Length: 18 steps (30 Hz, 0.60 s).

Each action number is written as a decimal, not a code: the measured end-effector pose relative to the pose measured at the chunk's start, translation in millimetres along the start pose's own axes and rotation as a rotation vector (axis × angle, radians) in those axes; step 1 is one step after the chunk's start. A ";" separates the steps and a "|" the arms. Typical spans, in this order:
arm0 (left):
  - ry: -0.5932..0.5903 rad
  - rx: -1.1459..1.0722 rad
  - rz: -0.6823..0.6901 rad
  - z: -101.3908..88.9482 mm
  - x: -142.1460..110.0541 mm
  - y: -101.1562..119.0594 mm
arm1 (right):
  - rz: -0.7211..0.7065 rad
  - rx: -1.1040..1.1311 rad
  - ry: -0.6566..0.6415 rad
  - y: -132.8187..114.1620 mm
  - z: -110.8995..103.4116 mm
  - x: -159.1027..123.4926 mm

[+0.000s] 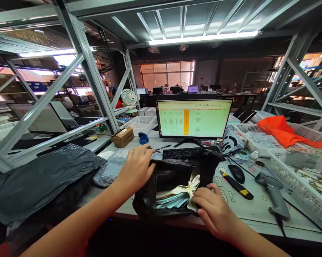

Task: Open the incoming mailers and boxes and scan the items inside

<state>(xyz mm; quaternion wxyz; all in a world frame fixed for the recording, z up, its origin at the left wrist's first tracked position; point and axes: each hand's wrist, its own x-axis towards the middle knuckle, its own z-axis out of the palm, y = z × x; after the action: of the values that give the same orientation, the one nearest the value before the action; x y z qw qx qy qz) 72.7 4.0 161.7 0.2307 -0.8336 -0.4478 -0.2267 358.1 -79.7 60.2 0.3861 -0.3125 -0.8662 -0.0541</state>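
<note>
A black plastic bag (174, 167) lies with its mouth open at the table's front edge. Inside it is a stack of light blue, folded sheet-like pieces (174, 201), wrapped with a cream cloth strip (191, 187) knotted at its right end. My left hand (136, 166) grips the bag's upper left rim, thumb bent against the fingers. At the knotted end, my right hand (214, 207) has its curled fingers on the bundle; its fingertips are partly hidden by the cloth.
Behind the bag stand a keyboard (179, 153) and a monitor (194, 119). Right of it lie a box cutter (237, 185), a mouse (236, 174), a barcode scanner (275, 194) and white baskets (295, 182). Dark plastic packages (43, 178) and a small carton (122, 137) are at left.
</note>
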 end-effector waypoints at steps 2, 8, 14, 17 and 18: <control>0.083 -0.124 0.221 -6.6 -14.2 26.9 | 0.083 -0.037 0.004 2.9 -3.5 5.1; -0.277 -0.223 0.345 3.3 -40.8 78.8 | 0.164 -0.297 -0.175 11.0 -1.6 14.2; -0.493 -0.108 0.105 7.0 -33.2 68.3 | 0.174 -0.391 -0.241 15.2 8.3 28.7; -0.450 -0.173 0.069 6.0 -29.2 50.4 | 0.119 -0.340 -0.180 24.4 9.1 33.2; -0.413 -0.209 0.057 4.9 -28.5 43.2 | 0.110 -0.326 -0.141 28.8 8.8 33.1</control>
<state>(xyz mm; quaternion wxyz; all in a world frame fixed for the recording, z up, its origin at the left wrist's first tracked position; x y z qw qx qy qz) 96.1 -32.7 133.3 0.0526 -0.8939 -0.4359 -0.0899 352.5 -37.2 73.1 0.2713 -0.4209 -0.8524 -0.1504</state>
